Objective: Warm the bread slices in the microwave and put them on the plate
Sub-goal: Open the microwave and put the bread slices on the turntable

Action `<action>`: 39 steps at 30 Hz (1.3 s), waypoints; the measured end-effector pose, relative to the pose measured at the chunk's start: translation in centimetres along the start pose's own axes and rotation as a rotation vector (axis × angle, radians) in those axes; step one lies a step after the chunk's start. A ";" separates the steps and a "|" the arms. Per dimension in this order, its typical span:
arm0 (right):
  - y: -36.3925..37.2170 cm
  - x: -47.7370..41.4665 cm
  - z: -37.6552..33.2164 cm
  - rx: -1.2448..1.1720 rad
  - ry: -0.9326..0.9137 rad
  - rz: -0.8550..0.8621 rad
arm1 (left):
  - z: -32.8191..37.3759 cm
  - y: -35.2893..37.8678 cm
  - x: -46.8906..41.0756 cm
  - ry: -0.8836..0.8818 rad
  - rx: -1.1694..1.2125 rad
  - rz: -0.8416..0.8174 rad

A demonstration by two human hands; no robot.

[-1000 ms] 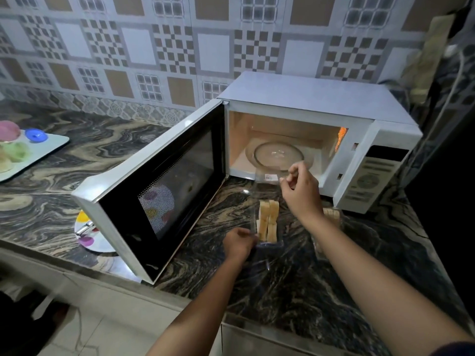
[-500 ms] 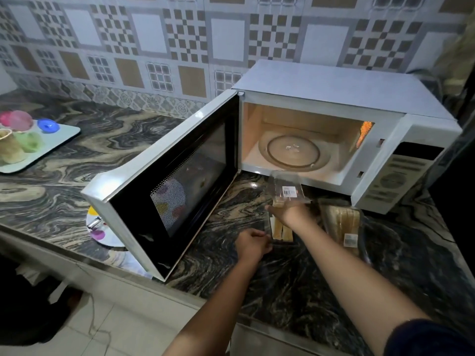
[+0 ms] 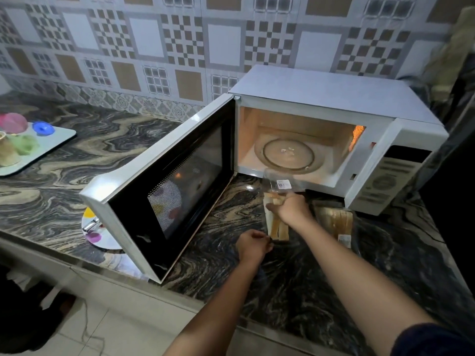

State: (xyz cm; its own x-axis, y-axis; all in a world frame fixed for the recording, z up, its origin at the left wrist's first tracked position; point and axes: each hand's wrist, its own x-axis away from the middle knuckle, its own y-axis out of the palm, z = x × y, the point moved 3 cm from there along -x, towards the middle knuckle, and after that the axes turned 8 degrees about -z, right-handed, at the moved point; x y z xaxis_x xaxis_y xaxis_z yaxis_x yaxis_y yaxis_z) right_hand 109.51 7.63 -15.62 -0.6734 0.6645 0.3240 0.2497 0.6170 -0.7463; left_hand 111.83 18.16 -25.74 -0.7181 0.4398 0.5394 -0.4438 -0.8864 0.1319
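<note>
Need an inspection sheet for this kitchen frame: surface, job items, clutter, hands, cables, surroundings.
Surface: dark marbled countertop, with the microwave at the back right.
Job's things: door open, light on, glass turntable holds no bread; bread slices stand in a clear container in front; spotted plate lies left, partly behind the door.
Clutter: second bread pack right of the container; tray with coloured cups far left.
Hands: right hand grips the slices; left hand holds the container's near end.
Cables: thin cord on the floor.
Surroundings: patterned tile wall, pale floor tiles.
</note>
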 end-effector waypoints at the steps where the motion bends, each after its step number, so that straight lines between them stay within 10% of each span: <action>1: -0.5 0.3 0.2 -0.001 -0.009 0.015 | 0.1 0.1 0.0 0.015 -0.026 0.006; 21: -10.4 4.4 6.3 -0.104 0.019 0.168 | 1.7 0.0 1.4 0.291 -0.657 0.081; 31: -12.0 -4.4 1.8 -0.133 0.010 0.306 | 4.5 -1.8 -6.2 0.476 -1.413 -0.028; 39: -10.9 -15.3 -1.7 -0.252 0.087 0.145 | 6.3 -0.4 -10.5 0.576 -1.558 -0.031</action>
State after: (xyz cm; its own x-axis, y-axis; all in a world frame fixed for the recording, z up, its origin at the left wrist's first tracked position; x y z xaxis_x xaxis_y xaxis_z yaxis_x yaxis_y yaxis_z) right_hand 118.24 -8.52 -11.49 -0.5588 0.7800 0.2815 0.5112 0.5913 -0.6237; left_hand 122.90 12.96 -26.23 -0.6330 0.7599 0.1479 -0.2808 -0.0474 -0.9586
